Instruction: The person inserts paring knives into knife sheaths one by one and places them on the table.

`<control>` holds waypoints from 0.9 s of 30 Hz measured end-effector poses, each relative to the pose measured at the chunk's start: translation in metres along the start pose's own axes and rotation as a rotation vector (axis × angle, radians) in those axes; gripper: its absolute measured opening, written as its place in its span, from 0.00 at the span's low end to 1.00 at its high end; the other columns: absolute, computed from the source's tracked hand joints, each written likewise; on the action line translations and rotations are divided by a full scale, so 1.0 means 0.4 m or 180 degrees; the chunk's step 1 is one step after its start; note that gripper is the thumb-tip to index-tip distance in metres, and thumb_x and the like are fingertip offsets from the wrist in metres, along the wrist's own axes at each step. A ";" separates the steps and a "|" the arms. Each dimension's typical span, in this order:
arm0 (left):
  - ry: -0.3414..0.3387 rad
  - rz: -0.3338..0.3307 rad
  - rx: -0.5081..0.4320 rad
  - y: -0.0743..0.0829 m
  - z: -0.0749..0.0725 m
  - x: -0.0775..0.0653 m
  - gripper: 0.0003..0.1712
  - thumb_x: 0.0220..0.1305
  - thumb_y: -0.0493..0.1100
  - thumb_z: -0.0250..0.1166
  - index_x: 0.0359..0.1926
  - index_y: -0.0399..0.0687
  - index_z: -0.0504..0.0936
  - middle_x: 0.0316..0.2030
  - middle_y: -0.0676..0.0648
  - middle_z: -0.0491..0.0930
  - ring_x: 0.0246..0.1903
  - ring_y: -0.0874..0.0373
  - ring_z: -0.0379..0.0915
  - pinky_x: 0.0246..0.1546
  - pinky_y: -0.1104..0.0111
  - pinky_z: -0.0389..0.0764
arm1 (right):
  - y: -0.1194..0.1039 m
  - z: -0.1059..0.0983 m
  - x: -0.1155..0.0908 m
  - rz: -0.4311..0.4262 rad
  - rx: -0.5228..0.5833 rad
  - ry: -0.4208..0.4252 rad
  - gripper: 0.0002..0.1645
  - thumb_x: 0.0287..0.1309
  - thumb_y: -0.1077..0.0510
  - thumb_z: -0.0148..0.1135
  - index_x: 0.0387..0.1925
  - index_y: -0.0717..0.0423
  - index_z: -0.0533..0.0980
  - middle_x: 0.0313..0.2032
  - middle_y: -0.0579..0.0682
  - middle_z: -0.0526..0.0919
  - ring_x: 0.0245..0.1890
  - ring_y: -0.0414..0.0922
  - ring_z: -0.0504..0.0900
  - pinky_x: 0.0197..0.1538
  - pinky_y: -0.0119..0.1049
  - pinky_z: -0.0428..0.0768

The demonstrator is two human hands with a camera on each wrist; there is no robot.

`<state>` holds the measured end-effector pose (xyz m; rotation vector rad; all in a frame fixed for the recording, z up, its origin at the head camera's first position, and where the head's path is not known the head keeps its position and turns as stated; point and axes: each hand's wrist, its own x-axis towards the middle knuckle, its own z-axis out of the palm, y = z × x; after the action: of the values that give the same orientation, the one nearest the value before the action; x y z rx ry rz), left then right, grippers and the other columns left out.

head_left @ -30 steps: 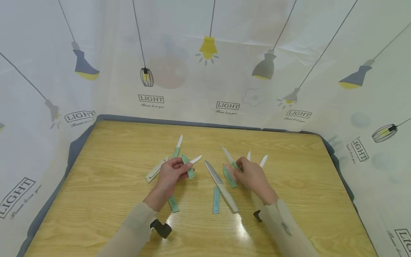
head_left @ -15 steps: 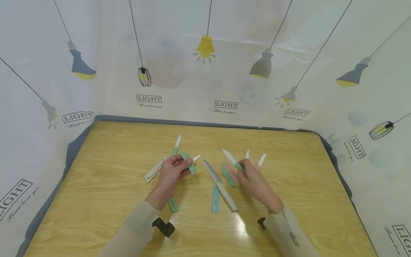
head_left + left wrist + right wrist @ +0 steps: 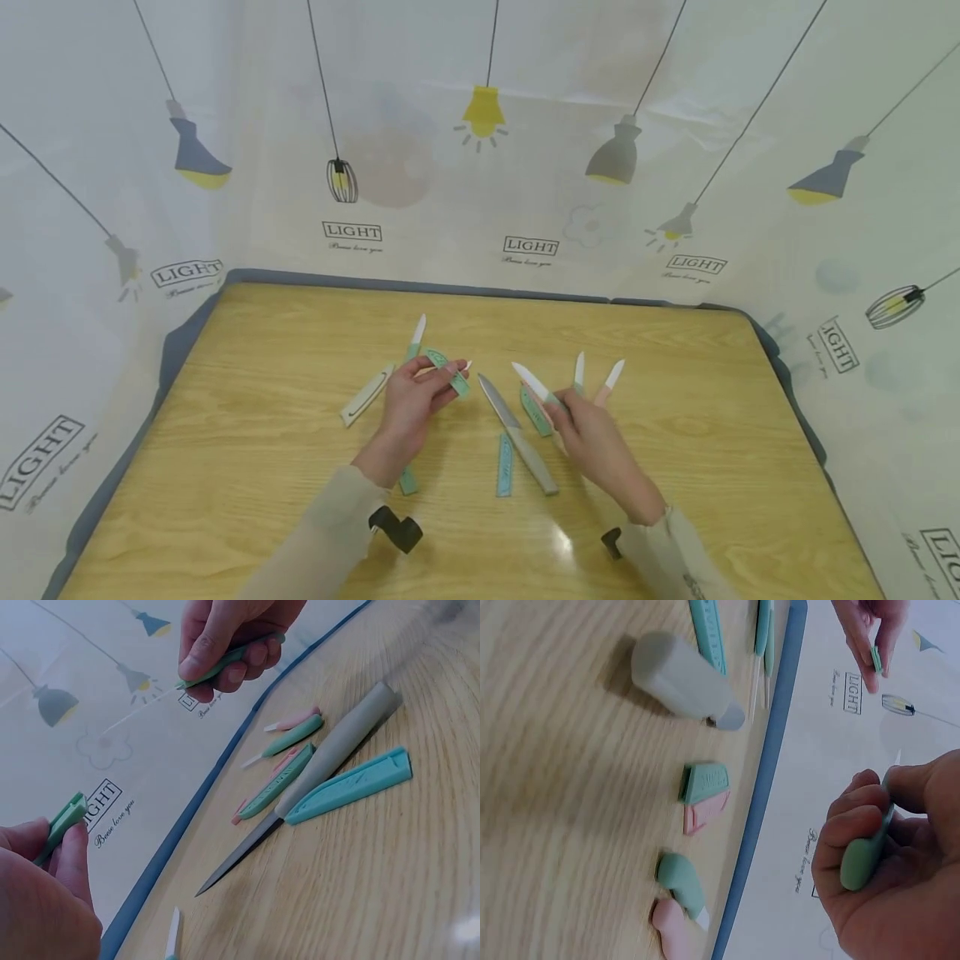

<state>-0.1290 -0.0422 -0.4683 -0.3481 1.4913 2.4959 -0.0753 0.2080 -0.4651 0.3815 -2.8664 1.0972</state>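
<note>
Over the wooden table (image 3: 262, 350), since a second ago, the left hand (image 3: 415, 404) has edged rightward and the right hand (image 3: 598, 433) drawn back slightly; they stand apart. Between them lies a bare kitchen knife (image 3: 519, 437); lowered knuckles might catch its edge. The paring knife (image 3: 532, 384) gripped in the right, if misaimed, could nick the left, which pinches a green sheath (image 3: 69, 815).

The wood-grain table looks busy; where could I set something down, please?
Bare table: between the cream sheath and left edge; between the pink-handled knife and right edge. Crowded: the middle, around the large knife and blue sheath.
</note>
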 end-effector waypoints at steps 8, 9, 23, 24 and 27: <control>0.0057 0.0002 -0.0202 -0.004 0.010 -0.005 0.14 0.61 0.33 0.65 0.44 0.34 0.70 0.43 0.38 0.84 0.50 0.42 0.77 0.45 0.65 0.82 | -0.032 0.016 -0.021 -0.0058 0.0156 -0.0150 0.10 0.71 0.58 0.50 0.39 0.59 0.75 0.19 0.40 0.69 0.15 0.33 0.63 0.16 0.26 0.67; 0.0061 0.0006 -0.0219 -0.005 0.011 -0.005 0.14 0.61 0.33 0.65 0.44 0.34 0.70 0.43 0.37 0.84 0.50 0.42 0.77 0.46 0.65 0.82 | -0.033 0.018 -0.023 -0.0075 0.0172 -0.0156 0.10 0.71 0.58 0.50 0.39 0.59 0.75 0.18 0.40 0.68 0.14 0.32 0.62 0.15 0.25 0.66; 0.0111 0.0083 -0.0486 -0.013 0.019 -0.008 0.12 0.61 0.31 0.64 0.42 0.34 0.70 0.42 0.35 0.84 0.53 0.37 0.73 0.47 0.63 0.81 | -0.054 0.044 -0.018 -0.0301 0.0090 -0.0268 0.11 0.71 0.55 0.51 0.36 0.57 0.74 0.16 0.38 0.64 0.13 0.30 0.58 0.15 0.24 0.62; 0.0116 0.0084 -0.0508 -0.013 0.020 -0.008 0.12 0.61 0.30 0.64 0.42 0.34 0.70 0.42 0.35 0.84 0.53 0.36 0.73 0.47 0.63 0.81 | -0.054 0.047 -0.017 -0.0323 0.0068 -0.0271 0.11 0.71 0.55 0.51 0.37 0.58 0.75 0.17 0.38 0.65 0.12 0.30 0.58 0.14 0.24 0.63; 0.0126 0.0087 -0.0536 -0.012 0.021 -0.009 0.11 0.61 0.30 0.63 0.41 0.34 0.70 0.42 0.35 0.84 0.52 0.36 0.73 0.47 0.63 0.81 | -0.055 0.053 -0.013 -0.0363 -0.0007 -0.0259 0.12 0.70 0.54 0.52 0.35 0.58 0.74 0.17 0.38 0.65 0.12 0.31 0.59 0.14 0.25 0.64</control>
<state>-0.1247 -0.0328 -0.4674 -0.4100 1.3109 2.6585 -0.0637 0.1793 -0.4674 0.5946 -2.8731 1.0834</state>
